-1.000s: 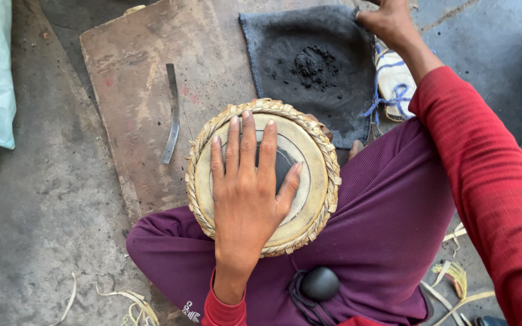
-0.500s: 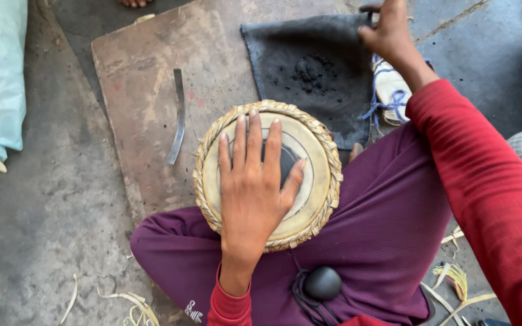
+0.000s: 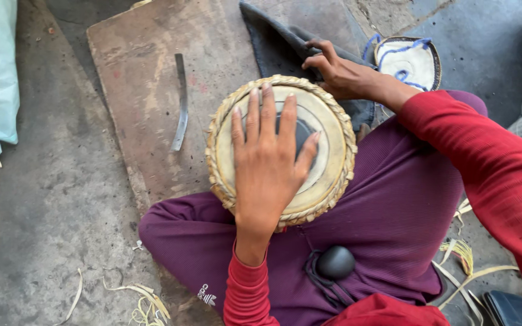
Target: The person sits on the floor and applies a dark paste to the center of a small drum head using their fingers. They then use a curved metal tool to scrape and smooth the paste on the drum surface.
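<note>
Rough grey concrete floor (image 3: pixel 43 229), daylit

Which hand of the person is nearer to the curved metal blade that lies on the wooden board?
The left hand. It lies flat on the drum head, just right of the blade. The right hand grips the dark cloth beyond the drum, farther from the blade.

Right hand (image 3: pixel 342 75) drew dark cloth (image 3: pixel 285 45) folded toward drum (image 3: pixel 281 151); round drumhead (image 3: pixel 411 60) uncovered.
</note>
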